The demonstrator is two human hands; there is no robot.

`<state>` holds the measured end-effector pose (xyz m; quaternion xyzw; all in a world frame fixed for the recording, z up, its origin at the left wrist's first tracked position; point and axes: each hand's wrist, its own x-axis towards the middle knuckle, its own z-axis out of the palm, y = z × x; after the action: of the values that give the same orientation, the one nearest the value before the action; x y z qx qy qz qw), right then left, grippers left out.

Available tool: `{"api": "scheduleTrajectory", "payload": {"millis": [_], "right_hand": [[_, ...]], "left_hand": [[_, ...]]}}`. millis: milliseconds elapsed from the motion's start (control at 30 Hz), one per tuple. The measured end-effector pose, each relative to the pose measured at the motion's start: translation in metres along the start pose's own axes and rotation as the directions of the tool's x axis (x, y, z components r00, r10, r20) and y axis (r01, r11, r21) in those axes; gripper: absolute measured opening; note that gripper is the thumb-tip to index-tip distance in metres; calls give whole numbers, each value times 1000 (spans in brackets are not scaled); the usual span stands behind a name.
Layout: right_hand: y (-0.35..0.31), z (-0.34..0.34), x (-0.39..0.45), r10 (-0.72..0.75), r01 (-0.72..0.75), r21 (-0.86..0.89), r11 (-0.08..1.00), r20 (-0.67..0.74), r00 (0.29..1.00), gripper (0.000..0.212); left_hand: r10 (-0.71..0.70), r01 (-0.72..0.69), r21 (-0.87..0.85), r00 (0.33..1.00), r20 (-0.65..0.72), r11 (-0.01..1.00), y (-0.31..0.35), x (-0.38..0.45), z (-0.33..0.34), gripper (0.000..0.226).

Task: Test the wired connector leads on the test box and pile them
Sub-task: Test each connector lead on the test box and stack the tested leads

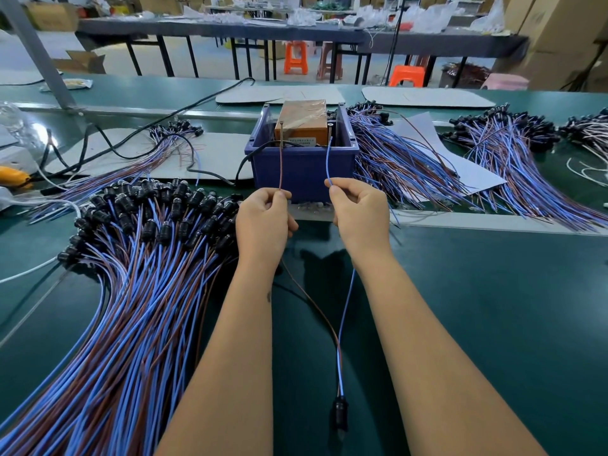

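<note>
Head view: left hand (263,222) pinches a brown wire (280,159), right hand (357,213) pinches a blue wire (328,159), both tips raised to the orange test box (301,121) in a blue bin (301,169); its label is unreadable. Their black connector (339,413) hangs below. Piled leads (138,258) lie left.

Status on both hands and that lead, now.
Left hand pinches brown wire; right hand pinches blue wire. Tips up at test box. Nothing blocking.

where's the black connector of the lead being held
In the head view, the black connector hangs low at bottom centre, between the two forearms, over the green table.
</note>
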<state>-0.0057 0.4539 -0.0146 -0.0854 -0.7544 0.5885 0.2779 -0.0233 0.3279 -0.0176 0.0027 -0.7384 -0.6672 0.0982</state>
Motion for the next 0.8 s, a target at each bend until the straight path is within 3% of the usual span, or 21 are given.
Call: {"api": "scheduleTrajectory", "payload": {"millis": [800], "right_hand": [[2, 1, -2, 32, -33, 24, 999, 22, 999, 20]], "left_hand": [[36, -38, -25, 997, -68, 999, 1, -2, -1, 21]]}}
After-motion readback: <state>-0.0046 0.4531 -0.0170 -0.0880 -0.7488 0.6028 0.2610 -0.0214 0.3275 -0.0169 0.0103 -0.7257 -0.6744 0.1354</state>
